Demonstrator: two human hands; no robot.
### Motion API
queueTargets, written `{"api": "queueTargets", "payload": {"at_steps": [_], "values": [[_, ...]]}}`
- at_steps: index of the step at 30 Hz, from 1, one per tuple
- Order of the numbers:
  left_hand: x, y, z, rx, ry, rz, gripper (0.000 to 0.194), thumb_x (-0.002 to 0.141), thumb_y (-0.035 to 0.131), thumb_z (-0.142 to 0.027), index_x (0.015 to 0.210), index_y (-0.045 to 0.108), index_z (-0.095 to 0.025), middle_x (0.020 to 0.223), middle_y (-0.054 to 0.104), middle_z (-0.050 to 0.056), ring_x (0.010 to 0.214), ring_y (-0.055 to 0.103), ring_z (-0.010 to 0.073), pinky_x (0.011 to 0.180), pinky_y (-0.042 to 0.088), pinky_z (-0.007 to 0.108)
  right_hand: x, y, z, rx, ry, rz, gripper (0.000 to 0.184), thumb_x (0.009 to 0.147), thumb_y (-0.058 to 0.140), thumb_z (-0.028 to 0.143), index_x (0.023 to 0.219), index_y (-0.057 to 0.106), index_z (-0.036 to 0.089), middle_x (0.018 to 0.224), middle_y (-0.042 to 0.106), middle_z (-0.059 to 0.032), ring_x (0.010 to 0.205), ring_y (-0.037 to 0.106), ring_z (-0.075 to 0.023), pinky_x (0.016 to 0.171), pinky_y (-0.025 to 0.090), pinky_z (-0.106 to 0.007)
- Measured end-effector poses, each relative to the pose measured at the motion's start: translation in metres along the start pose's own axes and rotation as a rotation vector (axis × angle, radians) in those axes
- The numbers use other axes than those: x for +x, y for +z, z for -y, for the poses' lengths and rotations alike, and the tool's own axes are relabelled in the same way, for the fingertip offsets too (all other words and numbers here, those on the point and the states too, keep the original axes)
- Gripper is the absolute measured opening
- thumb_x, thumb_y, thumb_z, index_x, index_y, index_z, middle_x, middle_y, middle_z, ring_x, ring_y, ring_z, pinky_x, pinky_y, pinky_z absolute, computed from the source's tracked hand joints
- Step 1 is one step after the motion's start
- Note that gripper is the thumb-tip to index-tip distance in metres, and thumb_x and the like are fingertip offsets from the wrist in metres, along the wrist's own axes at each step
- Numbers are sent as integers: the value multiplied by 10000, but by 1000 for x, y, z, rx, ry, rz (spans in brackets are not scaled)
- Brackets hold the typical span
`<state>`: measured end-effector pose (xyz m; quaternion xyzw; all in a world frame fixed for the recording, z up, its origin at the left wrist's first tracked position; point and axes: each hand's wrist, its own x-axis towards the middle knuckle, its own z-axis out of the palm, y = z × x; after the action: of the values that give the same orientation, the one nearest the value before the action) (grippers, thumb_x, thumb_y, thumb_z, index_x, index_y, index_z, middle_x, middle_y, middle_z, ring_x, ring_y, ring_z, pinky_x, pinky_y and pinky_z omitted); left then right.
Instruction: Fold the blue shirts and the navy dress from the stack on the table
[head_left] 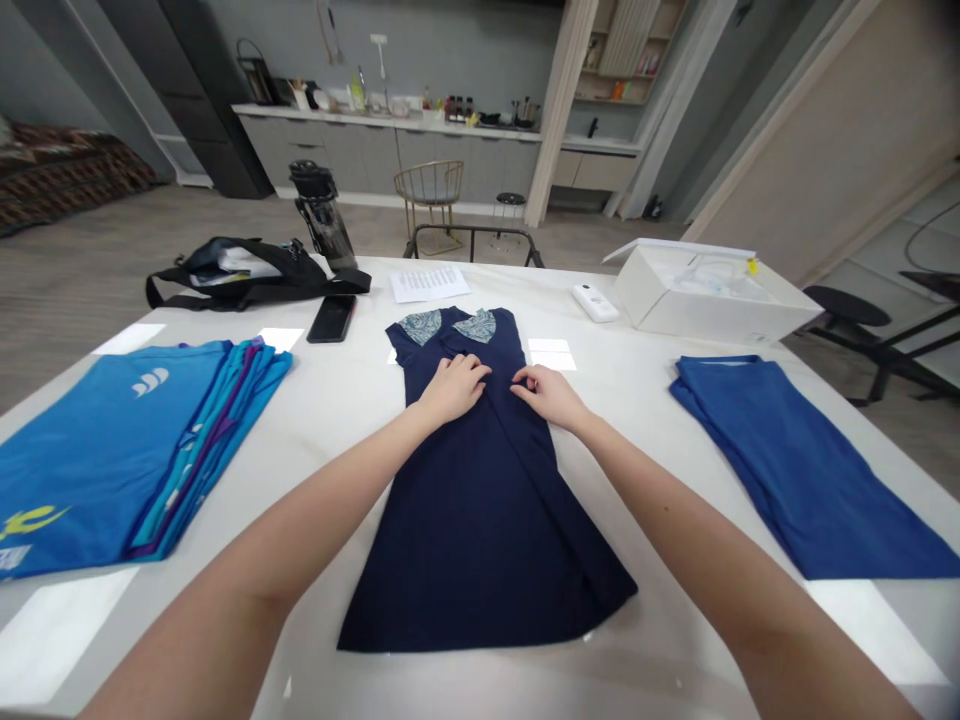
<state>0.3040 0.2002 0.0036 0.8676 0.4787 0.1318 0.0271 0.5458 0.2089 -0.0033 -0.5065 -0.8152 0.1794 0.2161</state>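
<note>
Both the left hand and right hand press flat, grip open and holding nothing, on the navy dress.

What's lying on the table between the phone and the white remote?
In the head view, a printed sheet of paper lies between the phone and remote, with the dress's patterned collar just nearer.

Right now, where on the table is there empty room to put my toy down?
Bare white table shows between the stack of light blue shirts and the navy dress, and between that dress and the folded royal blue shirt. The far edge is crowded: black bag, black phone, paper sheet, white box. Both hands, left and right, rest on the dress.
</note>
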Motion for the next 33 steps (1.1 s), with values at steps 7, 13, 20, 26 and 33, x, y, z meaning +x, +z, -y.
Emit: {"api": "queueTargets", "payload": {"at_steps": [7, 13, 20, 26, 33], "values": [[-55, 0, -59, -44, 151, 59, 343, 1026, 488, -291, 1335, 627, -234, 1226, 629, 91, 1139, 561, 252, 950, 409, 405, -87, 2, 21, -24, 4, 61, 156, 943, 649, 327, 1040, 717, 226, 818, 565, 3, 737, 564, -169, 749, 440, -296], [-95, 1, -108, -48, 211, 66, 310, 1034, 495, -298, 1296, 644, -228, 1138, 639, 75, 1066, 576, 242, 882, 412, 381, -157, -9, 41, -6, 66, 29, 159, 956, 616, 316, 1049, 707, 224, 850, 609, -9, 770, 592, -178, 782, 452, -303], [-131, -2, -165, -31, 370, 97, 315, 1037, 487, -267, 1326, 606, -238, 1118, 648, 83, 1042, 599, 231, 861, 406, 370, -241, -32, 49, -10, 187, 86, 177, 915, 657, 380, 992, 718, 233, 831, 646, -10, 715, 591, -186, 703, 439, -311], [-135, 4, -203, 4, 498, 84, 273, 1020, 472, -188, 1221, 654, -223, 1072, 659, 81, 993, 619, 218, 819, 420, 366, -295, -35, 53, -14, 236, 52, 331, 882, 687, 460, 1143, 673, 257, 954, 672, -36, 829, 652, -230, 779, 490, -358], [-137, -1, -210, -103, 466, 43, 241, 1043, 454, -231, 1089, 690, -218, 1005, 671, 67, 970, 621, 218, 820, 445, 359, -306, -17, 68, -65, 356, -78, 364, 898, 634, 439, 1222, 620, 273, 937, 681, -46, 834, 685, -266, 759, 507, -386]]}}
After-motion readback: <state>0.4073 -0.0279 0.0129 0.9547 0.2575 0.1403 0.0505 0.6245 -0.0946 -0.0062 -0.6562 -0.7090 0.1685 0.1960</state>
